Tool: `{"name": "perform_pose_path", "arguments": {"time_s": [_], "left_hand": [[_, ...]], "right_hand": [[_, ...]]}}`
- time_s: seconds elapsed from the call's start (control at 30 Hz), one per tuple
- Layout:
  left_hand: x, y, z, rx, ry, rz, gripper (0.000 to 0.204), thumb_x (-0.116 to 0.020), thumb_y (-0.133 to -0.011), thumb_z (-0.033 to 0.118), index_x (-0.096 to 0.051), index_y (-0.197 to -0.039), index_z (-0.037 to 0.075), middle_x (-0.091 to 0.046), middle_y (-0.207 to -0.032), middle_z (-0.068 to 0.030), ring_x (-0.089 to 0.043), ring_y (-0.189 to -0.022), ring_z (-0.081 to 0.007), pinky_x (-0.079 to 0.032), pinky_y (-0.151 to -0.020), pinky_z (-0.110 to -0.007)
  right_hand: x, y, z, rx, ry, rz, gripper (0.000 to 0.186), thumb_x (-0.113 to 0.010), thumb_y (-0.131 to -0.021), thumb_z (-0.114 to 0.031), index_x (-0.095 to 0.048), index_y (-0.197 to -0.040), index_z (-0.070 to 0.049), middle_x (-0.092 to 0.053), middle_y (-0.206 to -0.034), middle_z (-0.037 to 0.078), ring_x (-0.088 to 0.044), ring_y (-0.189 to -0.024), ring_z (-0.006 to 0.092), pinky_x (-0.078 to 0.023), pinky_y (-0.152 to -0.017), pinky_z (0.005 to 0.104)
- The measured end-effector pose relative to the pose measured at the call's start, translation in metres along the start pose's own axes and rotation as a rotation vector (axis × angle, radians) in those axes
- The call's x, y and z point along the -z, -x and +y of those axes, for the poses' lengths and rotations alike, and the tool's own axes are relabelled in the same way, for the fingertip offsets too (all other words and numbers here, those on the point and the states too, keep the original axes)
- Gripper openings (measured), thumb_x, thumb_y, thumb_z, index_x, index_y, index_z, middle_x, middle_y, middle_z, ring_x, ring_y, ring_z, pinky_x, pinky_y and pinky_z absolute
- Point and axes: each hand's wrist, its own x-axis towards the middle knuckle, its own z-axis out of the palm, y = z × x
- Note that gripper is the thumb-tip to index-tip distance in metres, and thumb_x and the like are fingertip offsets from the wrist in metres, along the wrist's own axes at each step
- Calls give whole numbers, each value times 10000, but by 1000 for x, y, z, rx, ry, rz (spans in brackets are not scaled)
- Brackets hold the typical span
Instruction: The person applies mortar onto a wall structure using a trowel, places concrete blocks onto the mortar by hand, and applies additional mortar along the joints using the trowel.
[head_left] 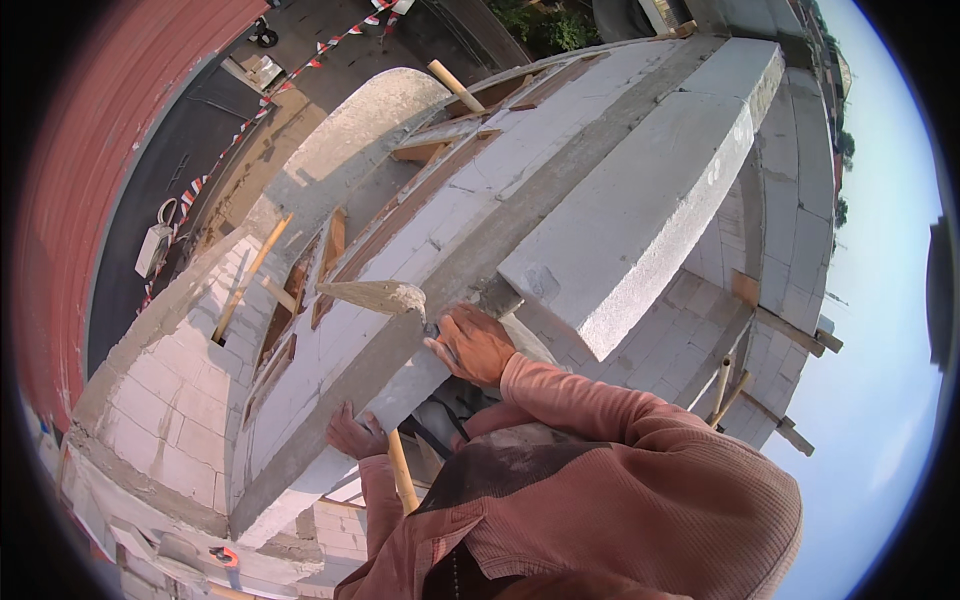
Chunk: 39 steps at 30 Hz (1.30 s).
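My right hand (474, 345) is closed on the top of a block wall, its fingers bent around a trowel (372, 296) whose handle is mostly hidden. The trowel's pointed, mortar-smeared blade sticks out to the left above the mortar-grey wall top (395, 375). Nearer to me, my left hand (356, 432) rests over the wall's edge with its fingers apart and nothing in them. Just beyond my right hand, long pale concrete blocks (630, 220) lie along the wall, their near end overhanging on the right.
A bamboo pole (403, 470) stands beside my left forearm. Wooden window frames (335, 245) are set in the wall's left face. Ground with red-and-white tape (195, 185) lies far below. Lower right are block walls and projecting timbers (790, 330). An orange-handled tool (224, 556) lies at lower left.
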Motion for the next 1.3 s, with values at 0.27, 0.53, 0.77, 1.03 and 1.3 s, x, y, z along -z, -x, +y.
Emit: {"name": "perform_pose_path", "arguments": {"time_s": [0.27,0.53,0.77,1.03,1.3], "left_hand": [[4,-3,9,23,45,-2,450,-422,-987,418,-581,-1167,38,-589,-1151,-158,-530,-1078,-364,-357,-935,-514],[-1,2,8,71,45,-60,423,-487,-943,380,-570,-1192,48,-547,-1203,-165,-486,-1127,-384,-335,-981,-534],[-8,8,2,115,6,-55,456,-454,-959,411,-571,-1206,45,-535,-1228,-158,-466,-1158,-378,-309,-1020,-533],[0,0,16,87,9,-44,422,-429,-966,358,-576,-1202,40,-538,-1233,-152,-466,-1179,-363,-302,-1033,-528],[-1,10,7,167,-13,-198,455,-522,-882,282,-565,-1255,25,-526,-1257,-179,-458,-1188,-385,-270,-1068,-537]], "right_hand": [[12,-13,-20,-158,-73,-84,333,-574,-973,-357,-553,-901,-32,-600,-910,184,-626,-880,379,-498,-881,462],[199,-84,-21,-178,-63,-179,473,-557,-974,-447,-578,-1105,7,-589,-1005,189,-618,-970,380,-522,-833,433],[398,-166,175,-331,710,-184,366,-606,-924,-357,-620,-1170,-85,-679,-991,143,-651,-961,359,-489,-844,462],[433,-163,400,-557,1311,-310,270,-570,-922,-225,-647,-1171,-158,-643,-1201,82,-636,-1103,299,-512,-904,469],[436,-144,357,-425,1123,-475,215,-542,-931,-210,-665,-1082,-119,-625,-1123,82,-648,-1037,334,-513,-873,481]]}}
